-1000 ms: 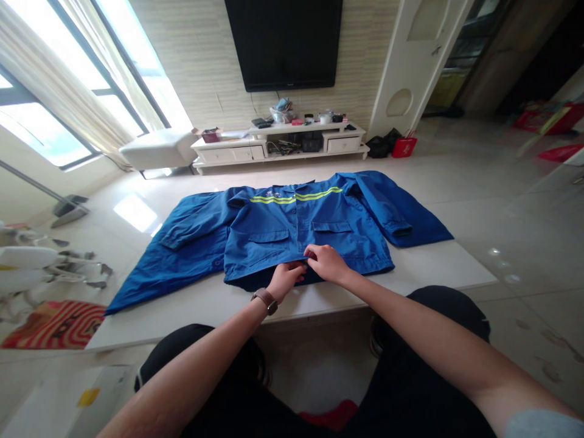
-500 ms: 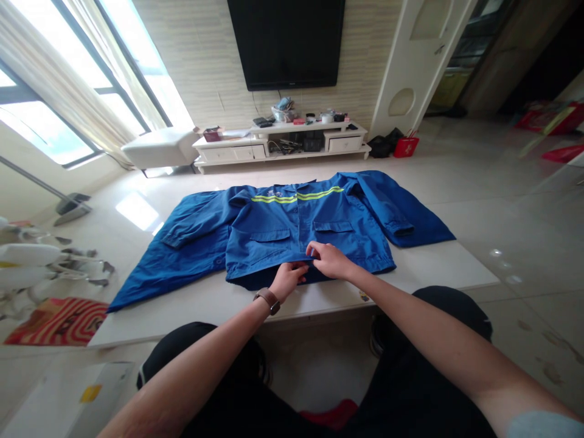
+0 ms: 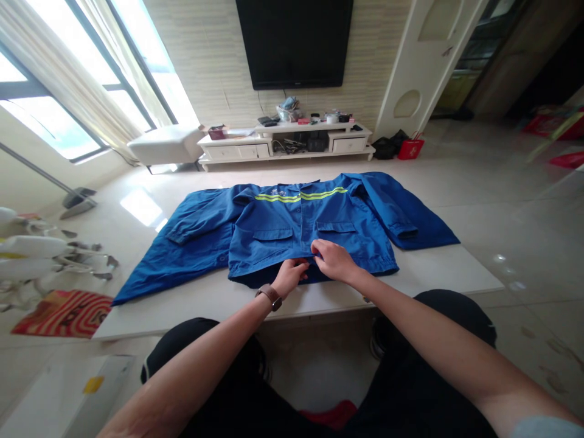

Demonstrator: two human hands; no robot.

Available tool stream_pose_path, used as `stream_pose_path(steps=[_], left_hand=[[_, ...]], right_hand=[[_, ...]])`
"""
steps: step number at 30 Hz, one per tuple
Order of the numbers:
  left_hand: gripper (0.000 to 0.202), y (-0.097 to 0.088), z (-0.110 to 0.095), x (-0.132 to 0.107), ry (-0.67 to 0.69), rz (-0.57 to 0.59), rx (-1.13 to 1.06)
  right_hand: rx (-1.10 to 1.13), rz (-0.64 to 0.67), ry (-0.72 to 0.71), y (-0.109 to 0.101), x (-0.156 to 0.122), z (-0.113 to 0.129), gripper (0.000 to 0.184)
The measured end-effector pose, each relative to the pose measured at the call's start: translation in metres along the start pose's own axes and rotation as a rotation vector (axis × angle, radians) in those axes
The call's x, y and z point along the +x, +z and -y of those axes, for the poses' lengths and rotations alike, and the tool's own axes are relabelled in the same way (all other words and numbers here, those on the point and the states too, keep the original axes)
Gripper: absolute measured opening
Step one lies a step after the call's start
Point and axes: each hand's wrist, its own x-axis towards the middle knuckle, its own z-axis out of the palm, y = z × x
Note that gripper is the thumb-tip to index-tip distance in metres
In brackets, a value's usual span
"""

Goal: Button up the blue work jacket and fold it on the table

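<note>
A blue jacket [image 3: 303,219] lies front side up on the white surface [image 3: 433,274], its collar at the far end and its hem toward the person. Two yellow-green stripes [image 3: 325,193] cross its chest, and below them sit a left pocket flap [image 3: 272,234] and a right pocket flap [image 3: 336,227]. Both sleeves spread out to the sides of the jacket's body. More blue cloth [image 3: 155,271] shows beneath the jacket on its left and right; whether that is one piece or two, I cannot tell.

The right hand [image 3: 335,260] is at the middle of the jacket's hem, near the lower end of the front closure, thumb and fingers drawn narrow and pinching the edge of the cloth. The left hand [image 3: 290,277] is just beside it, at the near edge of the jacket and left of the right hand. Its fingers are curled and narrow, reaching in at the hem; the tips are partly hidden, so I cannot tell whether they grip the fabric. A brown-strapped watch [image 3: 270,296] circles that wrist. Left of both hands, the hem gapes to show the jacket's dark inside.

Well beyond the jacket stand a white cabinet [image 3: 349,145] and, above it, a black television [image 3: 296,42]. A red bag [image 3: 411,149] rests on the floor beyond the jacket's right sleeve.
</note>
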Motion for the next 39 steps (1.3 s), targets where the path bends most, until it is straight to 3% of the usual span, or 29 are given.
stream_pose_path(steps=[5,11,15,22,27,32,36,39], left_hand=[[0.021,-0.001,0.004,-0.001,0.023,0.0,0.042],[0.023,0.001,0.0,-0.003,0.048,0.008,0.037],[0.024,0.001,-0.002,0.0,0.062,-0.001,0.051],[0.019,0.0,-0.002,0.014,0.185,0.029,0.163],[0.02,0.001,0.002,0.017,0.181,0.02,0.117],[0.021,0.001,0.0,0.011,0.085,0.0,0.104],[0.028,-0.005,-0.013,0.0,-0.043,0.12,0.133],[0.033,-0.019,-0.031,-0.016,-0.137,0.472,0.28]], right_hand=[[-0.015,0.014,-0.081,-0.003,-0.003,-0.002,0.005],[0.0,0.077,-0.068,0.001,-0.005,0.0,0.009],[0.007,0.043,-0.085,0.002,-0.006,0.002,0.019],[0.202,-0.008,0.09,0.019,0.005,-0.013,0.017],[0.336,-0.045,0.213,0.032,0.012,-0.021,0.011],[0.407,-0.001,0.18,0.026,0.009,-0.02,0.005],[0.367,-0.064,0.077,0.014,0.003,-0.014,0.015],[0.264,-0.017,-0.099,0.009,-0.003,-0.005,0.026]])
